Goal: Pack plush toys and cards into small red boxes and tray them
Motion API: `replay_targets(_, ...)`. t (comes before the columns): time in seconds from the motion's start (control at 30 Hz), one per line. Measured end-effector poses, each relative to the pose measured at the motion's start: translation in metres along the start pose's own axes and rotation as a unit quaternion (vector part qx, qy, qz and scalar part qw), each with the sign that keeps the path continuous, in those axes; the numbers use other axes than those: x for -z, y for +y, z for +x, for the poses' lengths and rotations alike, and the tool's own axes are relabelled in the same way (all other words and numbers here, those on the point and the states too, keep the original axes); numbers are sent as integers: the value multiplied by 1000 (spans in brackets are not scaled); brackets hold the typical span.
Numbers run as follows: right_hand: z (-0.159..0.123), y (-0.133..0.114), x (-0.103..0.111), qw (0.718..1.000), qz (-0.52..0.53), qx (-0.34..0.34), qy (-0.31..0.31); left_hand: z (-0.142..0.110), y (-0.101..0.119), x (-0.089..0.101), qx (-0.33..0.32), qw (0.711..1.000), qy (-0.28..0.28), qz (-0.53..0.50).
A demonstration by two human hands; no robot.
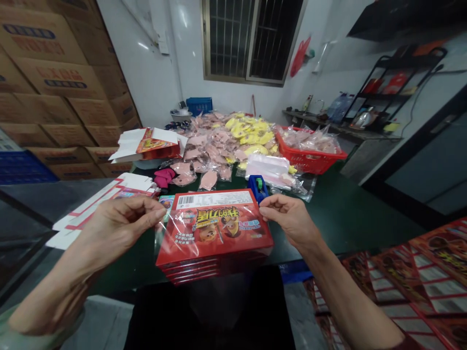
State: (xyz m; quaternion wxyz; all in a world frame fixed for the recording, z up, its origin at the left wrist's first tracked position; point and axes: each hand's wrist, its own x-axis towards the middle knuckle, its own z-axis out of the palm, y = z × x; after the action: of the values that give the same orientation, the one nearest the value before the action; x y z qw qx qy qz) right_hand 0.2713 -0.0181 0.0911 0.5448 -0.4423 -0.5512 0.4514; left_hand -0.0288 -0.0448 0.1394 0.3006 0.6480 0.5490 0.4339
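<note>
A stack of red printed boxes (pixel 222 243) lies at the table's near edge, a white barcode strip along the top box's far side. Across its top stretches a sheet of clear plastic film (pixel 186 233); whether it is a bag I cannot tell. My left hand (pixel 122 223) pinches the film at its left corner. At the right corner my right hand (pixel 288 218) is closed on the film, thumb against fingers. Just behind the boxes, near my right fingertips, stands a blue tape dispenser (pixel 258 188) with a green core.
Bagged pink and yellow pieces (pixel 219 146) are heaped at the back. A red basket (pixel 310 158) holds more bags. Flat white-and-red cartons (pixel 98 204) lie left, below an open box (pixel 149 143). Printed red packages (pixel 401 272) are stacked at lower right, brown cartons (pixel 54 73) at left.
</note>
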Motion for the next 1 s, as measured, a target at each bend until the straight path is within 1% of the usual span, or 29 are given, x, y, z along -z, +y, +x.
replay_targets(0.13, 7, 0, 1, 996, -68, 19, -47, 5, -7, -3, 1, 998, -33, 53)
replay_targets(0.2, 9, 1, 1, 992, -95, 38, -66, 7, -13, -5, -13, 995, -36, 88)
replay_targets(0.27, 9, 3, 0, 990, -112, 53, -70, 9, -18, -8, -38, 991, -30, 123)
replay_targets(0.37, 7, 7, 0, 989, -129, 62, -36, 9, -25, -13, -72, 987, -15, 144)
replay_targets(0.5, 7, 12, -1, 990, -129, 59, 11, 9, -33, -20, -94, 984, 10, 149)
replay_targets(0.63, 12, 14, -2, 990, -126, 52, 20, 11, -38, -25, -123, 971, 45, 202)
replay_targets(0.77, 16, 15, -4, 990, -128, 55, 24, 13, -39, -26, -132, 961, 54, 238)
replay_targets(0.87, 17, 17, -6, 983, -159, 85, 37, 13, -40, -28, -131, 958, 55, 249)
replay_targets(1.0, 16, 24, -7, 962, -214, 154, 64, 13, -42, -33, -144, 954, 58, 256)
